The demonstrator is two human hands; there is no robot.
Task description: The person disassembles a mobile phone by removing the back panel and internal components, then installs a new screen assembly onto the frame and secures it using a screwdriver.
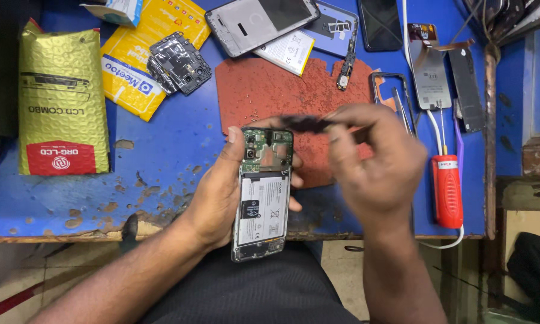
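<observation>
Left hand [219, 192] is gripping an opened phone [263, 192] at frame centre, over the blue worktop's [162, 150] near edge; right hand [375, 162] is pinching a dark blurred strip [306, 123] just above it. Gold padded pouch with red label [61, 99] is lying upper left, yellow mailers [147, 51] beside it, red handled tool [447, 191] sitting right, bare worktop showing between pouch and hands.
</observation>
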